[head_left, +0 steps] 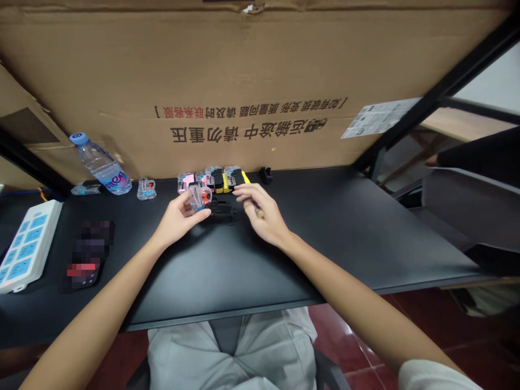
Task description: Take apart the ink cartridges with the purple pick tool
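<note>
My left hand (pixel 180 218) is closed around a clear plastic toy-like piece (pixel 197 199) with orange-red and blue parts inside. A black plastic part (pixel 221 208) sticks out from it to the right, over the table; I cannot tell whether the two are joined. My right hand (pixel 263 214) is just right of the black part, fingers curled. A small yellowish-brown piece (pixel 259 212) shows in its palm, of a kind I cannot make out. Behind the hands stand several clear pieces with pink, black and yellow parts (pixel 214 179).
A similar clear piece (pixel 147 189) stands left, near a tilted water bottle (pixel 106 165). Further left lie a white power strip (pixel 30 244) and a blurred-out phone (pixel 90 254). A small black part (pixel 266 174) sits by the cardboard wall (pixel 260 65) behind the black table (pixel 345 238).
</note>
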A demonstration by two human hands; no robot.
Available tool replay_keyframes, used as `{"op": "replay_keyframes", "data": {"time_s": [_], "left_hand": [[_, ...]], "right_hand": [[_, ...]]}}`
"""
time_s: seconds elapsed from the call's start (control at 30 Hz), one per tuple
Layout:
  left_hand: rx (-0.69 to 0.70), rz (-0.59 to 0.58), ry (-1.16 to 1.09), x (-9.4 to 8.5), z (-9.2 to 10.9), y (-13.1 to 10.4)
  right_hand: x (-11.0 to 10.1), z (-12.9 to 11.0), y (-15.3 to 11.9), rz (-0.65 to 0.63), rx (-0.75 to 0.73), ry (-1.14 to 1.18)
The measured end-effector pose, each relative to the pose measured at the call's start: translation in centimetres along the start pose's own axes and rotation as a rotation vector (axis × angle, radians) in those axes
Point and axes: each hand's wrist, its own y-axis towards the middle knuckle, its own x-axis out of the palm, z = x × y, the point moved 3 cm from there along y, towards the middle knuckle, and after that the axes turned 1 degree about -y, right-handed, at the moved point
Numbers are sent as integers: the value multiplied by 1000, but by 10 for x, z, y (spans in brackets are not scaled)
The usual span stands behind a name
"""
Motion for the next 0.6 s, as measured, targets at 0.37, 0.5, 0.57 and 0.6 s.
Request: {"op": "replay_keyframes", "data": {"time_s": [0.37,0.5,0.57,0.6], "left_hand": [[-66,-101,-131,12,-1,-2],[-103,-97,-149,9,-5,0],[-113,-89,-152,9,-7,1],[-113,-89,-151,9,-8,1]], "right_hand": [[18,-2,-8,-255,-50,-41],[21,2,-9,-264,-81,-5],[21,2,-9,-271,-79,0],[21,1,-9,-272,-74,-3]]}}
